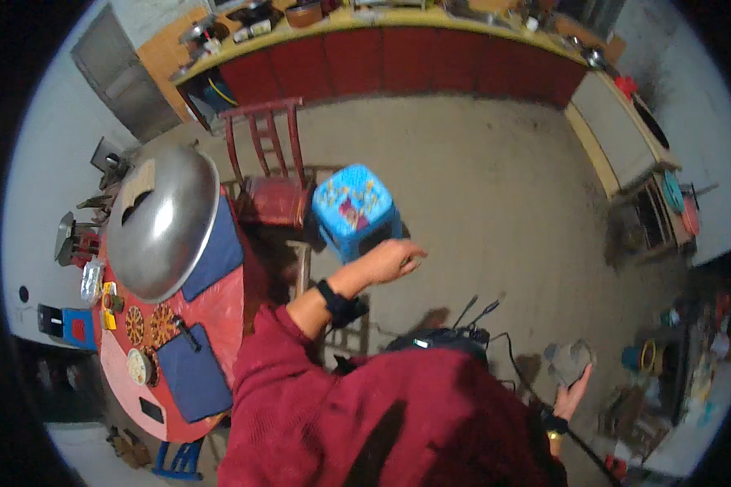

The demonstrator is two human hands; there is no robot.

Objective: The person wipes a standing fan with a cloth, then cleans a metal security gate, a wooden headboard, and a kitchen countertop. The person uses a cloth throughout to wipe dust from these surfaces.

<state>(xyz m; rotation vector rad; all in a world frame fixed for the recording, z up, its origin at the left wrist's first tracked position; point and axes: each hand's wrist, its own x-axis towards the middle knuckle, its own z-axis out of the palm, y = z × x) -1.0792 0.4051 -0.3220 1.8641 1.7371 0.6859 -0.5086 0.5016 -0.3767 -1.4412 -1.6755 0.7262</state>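
My left hand (396, 260) is held out over the floor just below a blue plastic stool (354, 201) with a patterned seat. Its fingers are loosely bent, and whether they hold anything does not show. A black band with a small device sits on that wrist. Low on the right, my right hand (574, 392) is on a greyish, lumpy thing (568, 362), perhaps a cloth, its fingers partly hidden by it. Black cables (512, 347) hang near my waist.
A red wooden chair (274, 198) stands beside the stool. To the left, a red-covered round table (234, 292) bears a large metal lid (170, 225), blue mats, a bowl (139, 366) and a phone (152, 409). A counter (377, 25) lines the far wall; a cabinet (615, 134) stands at right.
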